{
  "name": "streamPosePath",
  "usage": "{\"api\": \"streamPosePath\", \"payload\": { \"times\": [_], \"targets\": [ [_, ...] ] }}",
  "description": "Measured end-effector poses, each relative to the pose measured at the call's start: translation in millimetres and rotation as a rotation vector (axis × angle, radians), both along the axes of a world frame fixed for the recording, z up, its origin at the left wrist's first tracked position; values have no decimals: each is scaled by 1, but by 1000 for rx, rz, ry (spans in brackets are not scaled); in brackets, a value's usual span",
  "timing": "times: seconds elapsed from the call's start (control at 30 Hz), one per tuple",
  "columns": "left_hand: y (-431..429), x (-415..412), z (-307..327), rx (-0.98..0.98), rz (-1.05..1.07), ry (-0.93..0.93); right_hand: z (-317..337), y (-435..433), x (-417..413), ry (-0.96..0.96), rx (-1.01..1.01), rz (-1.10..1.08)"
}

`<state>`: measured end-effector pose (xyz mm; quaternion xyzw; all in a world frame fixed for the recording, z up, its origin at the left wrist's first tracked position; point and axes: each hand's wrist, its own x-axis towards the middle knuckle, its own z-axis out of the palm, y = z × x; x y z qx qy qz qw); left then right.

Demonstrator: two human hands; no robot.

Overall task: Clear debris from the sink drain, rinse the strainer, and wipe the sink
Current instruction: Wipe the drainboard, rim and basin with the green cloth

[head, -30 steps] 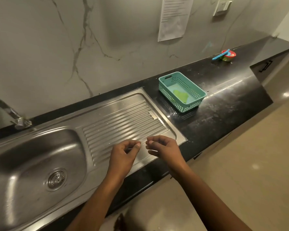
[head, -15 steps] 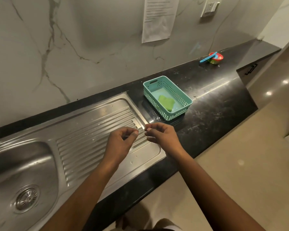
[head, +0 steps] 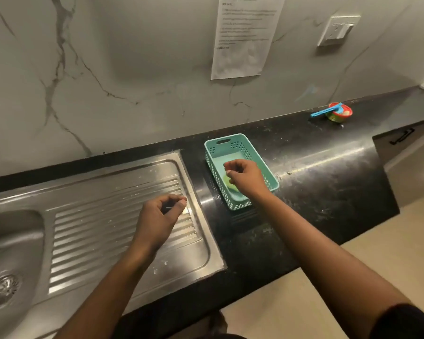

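Note:
The steel sink (head: 12, 241) lies at the lower left, with its round strainer (head: 1, 289) seated in the drain. My left hand (head: 158, 220) hovers over the ribbed drainboard (head: 96, 231). Its fingers are curled against the thumb, and I see nothing clearly held. My right hand (head: 246, 178) is above the teal basket (head: 233, 145) on the black counter (head: 328, 182), fingers loosely curled and holding nothing. A green sponge (head: 228, 183) lies in the basket, partly hidden under that hand.
A small red bowl with a blue utensil (head: 338, 112) sits at the back right of the counter. A printed sheet (head: 245, 35) and a wall switch (head: 338, 30) hang on the marble wall. The counter ends at the right, above a tiled floor.
My hands have parted. The right hand moved right and back to over the teal basket, while the left stayed over the drainboard. The view shifted right, so less of the sink shows.

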<state>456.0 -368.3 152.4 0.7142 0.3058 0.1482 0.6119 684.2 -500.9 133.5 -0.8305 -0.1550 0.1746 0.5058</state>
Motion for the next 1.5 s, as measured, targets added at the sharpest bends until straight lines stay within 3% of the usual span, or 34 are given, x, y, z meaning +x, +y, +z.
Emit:
{"api": "streamPosePath", "payload": {
  "times": [0.17, 0.33, 0.57, 0.73, 0.93, 1.1, 1.27, 1.4, 1.5],
  "targets": [
    [-10, 13, -6, 16, 81, 4, -25, -4, 52, -153, -355, 91],
    [-12, 17, -16, 10, 157, 24, -45, -5, 80, -219, -649, 318],
    [-11, 15, -24, 16, 206, 59, -55, 2, 91, -323, -849, 430],
    [-7, 14, -24, 16, 213, 58, -51, 10, 95, -301, -858, 378],
    [4, 6, -27, -1, 216, 67, -19, 20, 83, -528, -741, 245],
    [20, -8, -33, -21, 249, 75, 28, 41, 62, -621, -448, 201],
    [38, -32, -41, -54, 273, 82, 39, 87, 29, -360, -168, 313],
    [55, -51, -45, -78, 297, 88, 12, 127, 7, 2, -66, 382],
    [71, -63, -45, -85, 322, 79, -12, 155, 1, 324, -29, 248]
  ]
}}
